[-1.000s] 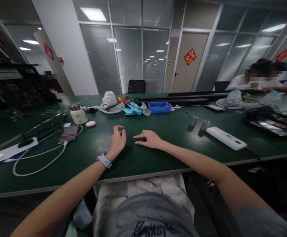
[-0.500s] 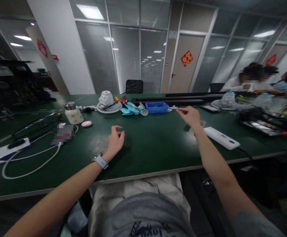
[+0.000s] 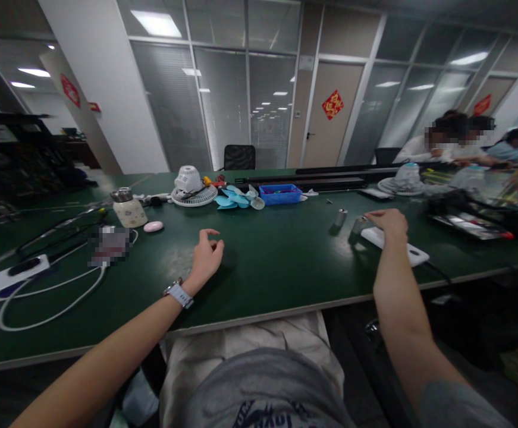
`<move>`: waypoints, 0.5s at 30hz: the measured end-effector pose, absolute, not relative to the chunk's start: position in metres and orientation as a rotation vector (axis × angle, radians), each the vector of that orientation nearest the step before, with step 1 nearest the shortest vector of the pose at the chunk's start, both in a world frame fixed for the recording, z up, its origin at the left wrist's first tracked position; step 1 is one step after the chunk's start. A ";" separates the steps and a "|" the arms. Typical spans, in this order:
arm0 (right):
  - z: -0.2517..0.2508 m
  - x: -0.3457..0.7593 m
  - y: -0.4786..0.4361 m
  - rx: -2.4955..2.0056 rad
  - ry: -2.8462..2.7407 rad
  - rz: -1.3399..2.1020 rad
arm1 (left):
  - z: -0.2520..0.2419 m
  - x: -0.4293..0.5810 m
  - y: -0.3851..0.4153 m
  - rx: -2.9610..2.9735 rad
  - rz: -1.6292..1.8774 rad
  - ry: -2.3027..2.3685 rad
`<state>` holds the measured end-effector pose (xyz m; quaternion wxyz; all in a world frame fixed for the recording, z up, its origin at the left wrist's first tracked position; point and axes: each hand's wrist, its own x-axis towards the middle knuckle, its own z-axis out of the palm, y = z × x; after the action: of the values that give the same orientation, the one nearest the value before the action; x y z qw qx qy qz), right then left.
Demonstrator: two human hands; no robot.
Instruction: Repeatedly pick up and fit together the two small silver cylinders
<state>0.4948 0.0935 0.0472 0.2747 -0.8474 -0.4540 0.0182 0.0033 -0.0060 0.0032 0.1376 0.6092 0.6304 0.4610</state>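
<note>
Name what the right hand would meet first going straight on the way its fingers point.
The small metal cylinder just ahead of the right hand; depth is unclear, so the hand might pass slightly above it.

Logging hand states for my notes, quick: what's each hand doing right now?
Left hand: loosely curled, holding nothing.
Right hand: open, holding nothing, fingers beside a metal cylinder.

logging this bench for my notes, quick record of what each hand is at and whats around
left hand: holds nothing, fingers curled, over the green table
right hand: holds nothing visible, over a white oblong device
things: fingertips of right hand beside a small metal cylinder; a second metal cylinder stands further along
rest: blue plastic tray, white desk fan, co-worker in a white top
</note>
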 end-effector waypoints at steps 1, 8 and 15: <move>0.047 0.494 0.094 -2.273 -1.220 0.046 | 0.003 0.003 -0.006 1.767 1.334 1.819; 0.047 0.496 0.094 -2.298 -1.234 0.111 | 0.004 0.004 -0.007 1.772 1.328 1.813; 0.042 0.456 0.120 -2.178 -1.511 -0.439 | 0.002 0.004 -0.005 1.776 1.344 1.810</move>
<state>0.4563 0.1198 0.0419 0.2252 -0.7898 -0.5479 -0.1593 0.0039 -0.0046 0.0017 0.1355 0.6131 0.6247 0.4642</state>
